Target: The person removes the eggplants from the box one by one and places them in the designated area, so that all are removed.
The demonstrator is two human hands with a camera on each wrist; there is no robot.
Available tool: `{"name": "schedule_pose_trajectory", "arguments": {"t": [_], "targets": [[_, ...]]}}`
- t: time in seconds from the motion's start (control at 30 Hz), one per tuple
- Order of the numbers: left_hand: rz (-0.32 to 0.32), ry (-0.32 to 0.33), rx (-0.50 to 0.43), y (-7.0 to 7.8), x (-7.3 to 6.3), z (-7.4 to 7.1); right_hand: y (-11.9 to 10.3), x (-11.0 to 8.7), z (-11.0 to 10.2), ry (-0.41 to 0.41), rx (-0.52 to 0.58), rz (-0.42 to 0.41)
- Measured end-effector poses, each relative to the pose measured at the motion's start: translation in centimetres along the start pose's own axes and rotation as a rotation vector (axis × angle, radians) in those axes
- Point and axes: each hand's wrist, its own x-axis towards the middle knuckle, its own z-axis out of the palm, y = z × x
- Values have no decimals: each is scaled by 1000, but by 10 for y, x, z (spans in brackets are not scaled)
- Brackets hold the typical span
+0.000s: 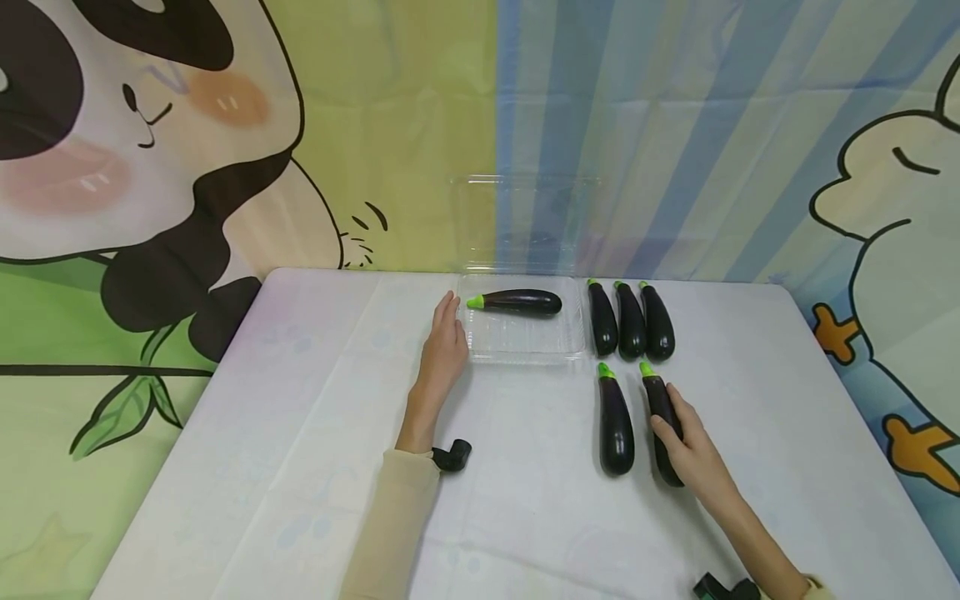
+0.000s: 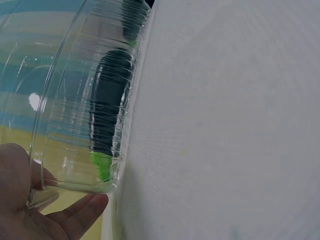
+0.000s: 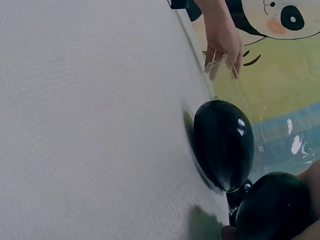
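Observation:
My left hand (image 1: 444, 350) is at the left side of a clear plastic box (image 1: 525, 340) whose lid (image 1: 517, 221) stands raised behind it. In the left wrist view the thumb and fingers hold the box's corner rim. One eggplant (image 1: 522, 302) lies crosswise inside the box, green stem to the left. My right hand (image 1: 693, 446) grips another eggplant (image 1: 658, 400) around its middle, thumb on the left side. Whether it touches the table cannot be told. Just left of it lies a loose eggplant (image 1: 617, 423), stem pointing away from me.
Three more eggplants (image 1: 630, 321) stand in a row along the right of the box, stems toward the back. The white table (image 1: 300, 467) ends at a printed cloth backdrop (image 1: 397, 125).

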Motion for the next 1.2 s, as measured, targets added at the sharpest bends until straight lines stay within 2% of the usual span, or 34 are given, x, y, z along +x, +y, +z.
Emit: {"name": "schedule_pose_trajectory", "arguments": {"t": [0.4, 0.8, 1.2], "targets": [[10, 13, 9, 1, 2, -1, -2, 5, 6, 44, 23, -24], [1, 1, -2, 2, 1, -1, 0, 7, 10, 97, -59, -64], [6, 11, 23, 1, 0, 1, 1, 8, 12, 58, -68, -79]]}}
